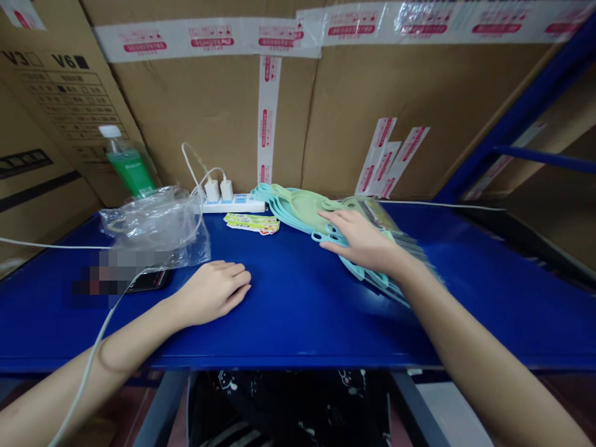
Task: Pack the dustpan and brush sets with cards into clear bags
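Right forearm (465,338) leads to a spread grip (361,239) over pastel plastic pieces (305,208); left grip (216,292) lies curled, apart from them.

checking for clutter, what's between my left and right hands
Mostly blue tabletop, plus the tip of a light-blue piece by the right hand, seen in the head view.

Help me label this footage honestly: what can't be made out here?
All in the head view:
Left hand: palm, hidden by its own back.
Pale green and blue pieces: part, hidden by right hand.
Dark flat object: left end, hidden by pixelated patch.
Yellow-green strips: print, too small.
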A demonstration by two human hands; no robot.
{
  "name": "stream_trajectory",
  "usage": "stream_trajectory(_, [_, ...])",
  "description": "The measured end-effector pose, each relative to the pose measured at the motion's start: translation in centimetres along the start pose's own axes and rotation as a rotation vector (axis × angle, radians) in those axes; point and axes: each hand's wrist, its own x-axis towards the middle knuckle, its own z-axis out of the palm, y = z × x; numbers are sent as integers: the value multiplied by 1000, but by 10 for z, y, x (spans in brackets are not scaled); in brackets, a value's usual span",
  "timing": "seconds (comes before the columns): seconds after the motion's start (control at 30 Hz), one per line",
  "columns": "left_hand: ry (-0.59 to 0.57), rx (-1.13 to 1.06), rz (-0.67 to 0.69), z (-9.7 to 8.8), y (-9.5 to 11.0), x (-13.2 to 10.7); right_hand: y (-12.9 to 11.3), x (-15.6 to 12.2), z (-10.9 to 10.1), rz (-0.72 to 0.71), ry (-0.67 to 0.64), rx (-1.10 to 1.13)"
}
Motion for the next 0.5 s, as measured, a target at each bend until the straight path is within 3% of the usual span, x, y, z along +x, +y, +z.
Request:
stream_trajectory(0.27, [0,1,-21,2,2,1,31,-8,-27,27,-250,-67])
stream_trajectory(0.5, [-32,30,-51,4,3,9,24,-9,-44,88,-300,-148])
